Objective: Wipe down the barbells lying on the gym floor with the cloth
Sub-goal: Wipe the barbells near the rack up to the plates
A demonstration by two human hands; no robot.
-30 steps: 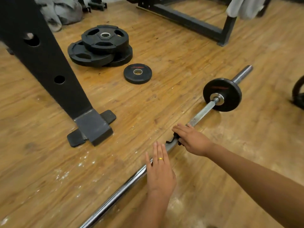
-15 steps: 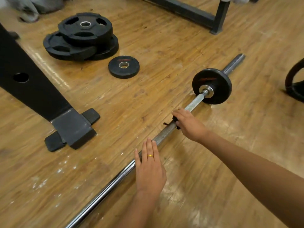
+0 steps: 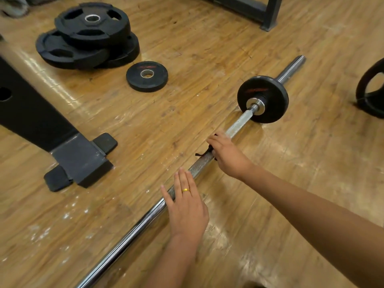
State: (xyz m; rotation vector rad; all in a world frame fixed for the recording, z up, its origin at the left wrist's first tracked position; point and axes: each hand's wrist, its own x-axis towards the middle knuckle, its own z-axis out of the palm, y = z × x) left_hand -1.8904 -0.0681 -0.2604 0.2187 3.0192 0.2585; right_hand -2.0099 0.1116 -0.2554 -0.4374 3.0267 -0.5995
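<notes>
Cloth (image 3: 202, 154): dark and mostly hiding under the right hand (image 3: 226, 154). Only a thin tail is poking out past the fingertips, lying against the bar. Its full shape is not showing.

Barbell (image 3: 128, 239): lying on the wooden floor (image 3: 207, 59) and running diagonally from the bottom edge, where its near end is being cut off, up to the right. The stretch under each hand is hiding from view.

Right hand: curling its fingers over the bar and gripping the cloth against the rough grip section, between the left hand and the small plate (image 3: 268, 94) that is sitting on the bar's far end. How far the cloth is wrapping round the bar cannot be told.

Left hand (image 3: 187, 206): lying open and flat across the bar, fingers straight and together, thumb spreading to the side. It is wearing a gold ring (image 3: 186, 190) and resting just beside the right hand, on the nearer side.

Loose plate (image 3: 147, 76): lying flat on the floor, well apart from the bar.

Stack of plates (image 3: 87, 36): large black discs overlapping each other, top left.

Rack foot (image 3: 79, 161): dark metal, its upright blurring and running off the left edge.

Ring-shaped plate (image 3: 369, 90): being cut off by the right edge.

Metal frame (image 3: 270, 13): being cut off by the top edge.
</notes>
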